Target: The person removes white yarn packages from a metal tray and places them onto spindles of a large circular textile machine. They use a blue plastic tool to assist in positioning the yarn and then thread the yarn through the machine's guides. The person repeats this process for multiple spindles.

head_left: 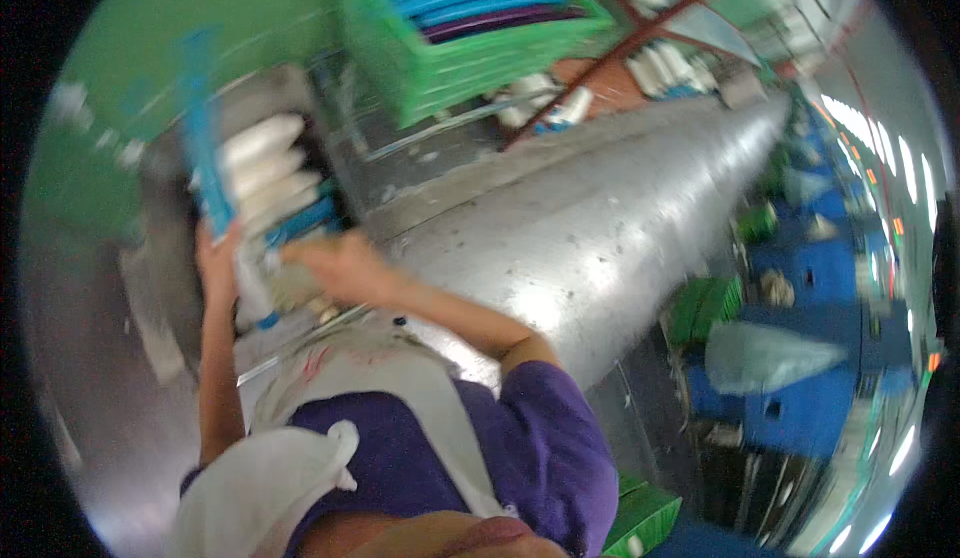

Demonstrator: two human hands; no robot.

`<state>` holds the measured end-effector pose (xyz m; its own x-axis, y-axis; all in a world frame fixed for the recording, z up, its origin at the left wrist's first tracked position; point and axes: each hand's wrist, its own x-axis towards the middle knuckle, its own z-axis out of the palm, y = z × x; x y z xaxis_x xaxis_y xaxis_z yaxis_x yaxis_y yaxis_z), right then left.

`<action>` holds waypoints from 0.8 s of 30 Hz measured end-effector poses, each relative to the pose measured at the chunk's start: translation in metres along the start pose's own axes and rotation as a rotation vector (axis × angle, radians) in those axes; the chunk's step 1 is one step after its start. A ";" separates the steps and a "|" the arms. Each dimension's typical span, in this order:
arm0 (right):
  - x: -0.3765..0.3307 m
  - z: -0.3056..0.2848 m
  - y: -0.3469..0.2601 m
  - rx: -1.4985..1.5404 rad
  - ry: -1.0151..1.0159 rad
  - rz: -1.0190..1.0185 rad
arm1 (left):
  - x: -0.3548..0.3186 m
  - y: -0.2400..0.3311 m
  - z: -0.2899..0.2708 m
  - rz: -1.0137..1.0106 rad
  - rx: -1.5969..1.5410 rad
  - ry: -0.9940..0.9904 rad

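My left hand (217,263) is closed around the lower part of a long blue tube (200,128), which stands nearly upright and is blurred. Just below that hand lies a white piece with a blue end (265,320); whether it belongs to the tube I cannot tell. My right hand (345,266) is curled, its fingers pointing left toward the tube's lower end. Motion smears it, and what it grips cannot be made out. Beyond both hands, several white wound bobbins (268,173) lie side by side, with blue tube parts (300,220) among them.
A green crate (480,70) holding blue and purple tubes stands beyond the long metal surface (560,248). More white bobbins (665,68) lie at the far end, near a dark red bar (640,38). Blue machines or bins (800,268) and green crates (705,308) line the right.
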<state>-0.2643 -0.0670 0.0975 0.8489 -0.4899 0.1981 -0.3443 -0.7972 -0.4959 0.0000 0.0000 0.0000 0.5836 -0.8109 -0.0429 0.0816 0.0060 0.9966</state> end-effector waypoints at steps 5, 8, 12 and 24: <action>0.045 -0.051 -0.002 -0.450 0.216 -0.599 | -0.049 0.032 0.046 0.173 0.596 -0.435; 0.051 -0.053 0.014 -0.695 0.010 -0.741 | -0.068 0.041 0.059 0.269 0.716 -0.572; 0.036 -0.036 0.033 -0.604 -0.475 -0.464 | -0.065 0.021 0.056 0.037 0.971 -0.867; -0.032 0.017 0.051 -0.581 -0.342 -0.012 | -0.079 -0.116 -0.050 -0.255 1.155 -0.421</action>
<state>-0.3021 -0.0856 0.0518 0.9001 -0.4171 -0.1257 -0.4129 -0.9089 0.0591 -0.0152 0.0927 -0.1152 0.3354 -0.8384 -0.4296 -0.7243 -0.5211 0.4514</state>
